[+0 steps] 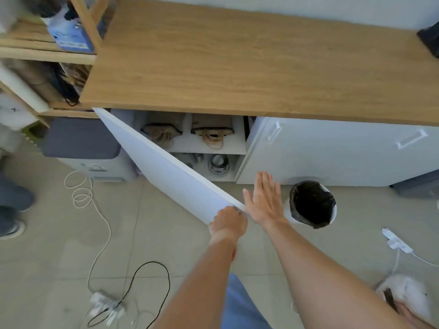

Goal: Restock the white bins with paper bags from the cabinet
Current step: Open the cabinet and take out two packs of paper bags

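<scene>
The white cabinet door (166, 167) stands swung open toward me. My left hand (229, 223) is closed on its lower outer corner. My right hand (263, 198) is flat with fingers spread, just right of the door's edge, holding nothing. Inside, on the upper shelf (213, 148), two white bins hold brown paper bags with rope handles, one on the left (161, 132) and one on the right (212, 132). The lower shelf holds a metal bowl-like item (217, 163).
A white waste bin with a black liner (312, 205) stands on the floor right of my right hand. Cables and power strips (107, 305) lie on the tiles. A wooden countertop (237, 62) tops the cabinet. A person's leg (11, 210) is at the left.
</scene>
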Available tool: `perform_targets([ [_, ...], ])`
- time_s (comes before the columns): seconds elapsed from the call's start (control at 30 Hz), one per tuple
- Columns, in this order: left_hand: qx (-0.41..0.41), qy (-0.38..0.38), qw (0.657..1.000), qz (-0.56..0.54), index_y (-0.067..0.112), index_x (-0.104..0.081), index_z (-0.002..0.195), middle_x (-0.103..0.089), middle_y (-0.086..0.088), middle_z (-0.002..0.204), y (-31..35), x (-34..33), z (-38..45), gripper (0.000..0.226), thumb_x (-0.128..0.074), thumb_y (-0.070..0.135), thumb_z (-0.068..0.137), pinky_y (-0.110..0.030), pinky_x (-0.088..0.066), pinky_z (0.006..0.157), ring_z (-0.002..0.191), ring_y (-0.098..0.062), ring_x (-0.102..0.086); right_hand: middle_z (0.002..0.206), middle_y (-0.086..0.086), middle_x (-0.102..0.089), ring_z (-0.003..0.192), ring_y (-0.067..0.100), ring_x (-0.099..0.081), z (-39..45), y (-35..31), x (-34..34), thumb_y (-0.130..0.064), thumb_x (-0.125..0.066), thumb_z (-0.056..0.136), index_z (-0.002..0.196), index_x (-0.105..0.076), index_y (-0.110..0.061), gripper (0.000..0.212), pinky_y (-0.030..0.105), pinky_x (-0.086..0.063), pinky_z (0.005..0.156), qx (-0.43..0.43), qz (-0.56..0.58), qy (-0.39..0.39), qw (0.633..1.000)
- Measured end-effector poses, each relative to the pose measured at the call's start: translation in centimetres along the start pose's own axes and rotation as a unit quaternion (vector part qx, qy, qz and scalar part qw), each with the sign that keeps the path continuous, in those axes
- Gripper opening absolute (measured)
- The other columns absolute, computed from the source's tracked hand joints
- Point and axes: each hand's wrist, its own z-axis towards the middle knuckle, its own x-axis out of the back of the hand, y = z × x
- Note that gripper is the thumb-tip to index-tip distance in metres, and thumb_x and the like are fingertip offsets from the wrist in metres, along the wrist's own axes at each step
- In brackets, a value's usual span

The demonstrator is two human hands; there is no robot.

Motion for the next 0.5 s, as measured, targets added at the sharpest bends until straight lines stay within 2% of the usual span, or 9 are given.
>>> perform_targets([
  [0.1, 0.039, 0.071, 0.994, -0.073, 0.011, -0.056, 0.116, -0.061, -0.012, 0.117, -6.2, 0.5, -3.6, 0.036, -0.029, 0.023, 0.096, -0.039, -0.042, 0.088, 0.109, -0.035, -0.056, 0.166, 0.012, 0.001, 0.153, 0.025, 0.005, -4.0, -3.1, -2.7, -0.042, -0.031, 0.105, 0.158, -0.001, -0.005, 0.071, 0.042, 0.004, 0.123, 0.023, 0.012, -0.027, 0.999],
  [0.17, 0.067, 0.156, 0.975, -0.147, 0.016, -0.053, 0.114, -0.063, -0.012, 0.108, -9.8, 1.8, -5.4, 0.037, -0.025, 0.034, 0.099, -0.04, -0.041, 0.084, 0.104, -0.035, -0.057, 0.166, 0.011, 0.002, 0.153, 0.025, 0.006, -6.1, -5.4, -4.6, -0.042, -0.03, 0.105, 0.158, -0.001, -0.005, 0.071, 0.042, 0.005, 0.123, 0.048, 0.007, -0.04, 0.998],
  [0.27, 0.094, 0.262, 0.946, -0.169, 0.021, -0.052, 0.116, -0.066, -0.009, 0.101, -14.0, 3.8, -7.1, 0.047, -0.021, 0.052, 0.098, -0.038, -0.039, 0.075, 0.1, -0.035, -0.061, 0.166, 0.011, 0.003, 0.153, 0.025, 0.006, -9.0, -8.6, -7.3, -0.042, -0.029, 0.106, 0.158, 0.0, -0.006, 0.07, 0.041, 0.004, 0.123, 0.09, -0.005, -0.068, 0.994],
  [0.33, 0.093, 0.293, 0.939, -0.153, 0.018, -0.05, 0.118, -0.066, -0.012, 0.105, -16.6, 5.0, -7.9, 0.043, -0.024, 0.047, 0.1, -0.038, -0.038, 0.074, 0.101, -0.036, -0.061, 0.166, 0.011, 0.004, 0.153, 0.025, 0.007, -10.6, -10.8, -9.0, -0.041, -0.029, 0.106, 0.158, 0.001, -0.006, 0.069, 0.04, 0.005, 0.123, 0.117, -0.006, -0.085, 0.99],
  [0.4, 0.108, 0.331, 0.932, -0.105, 0.013, -0.05, 0.113, -0.064, -0.014, 0.109, -19.4, 6.0, -8.4, 0.034, -0.029, 0.037, 0.101, -0.04, -0.039, 0.078, 0.103, -0.037, -0.06, 0.166, 0.011, 0.005, 0.153, 0.024, 0.007, -11.9, -13.4, -10.3, -0.04, -0.029, 0.106, 0.158, 0.002, -0.006, 0.069, 0.04, 0.006, 0.123, 0.144, -0.006, -0.098, 0.985],
  [0.5, 0.148, 0.384, 0.911, -0.005, 0.011, -0.053, 0.112, -0.057, -0.012, 0.119, -23.7, 6.9, -9.0, 0.027, -0.048, 0.029, 0.094, -0.043, -0.039, 0.087, 0.105, -0.033, -0.055, 0.166, 0.011, 0.005, 0.153, 0.023, 0.008, -13.5, -17.1, -11.7, -0.04, -0.03, 0.106, 0.158, 0.001, -0.006, 0.07, 0.039, 0.009, 0.122, 0.189, 0.001, -0.114, 0.975],
])
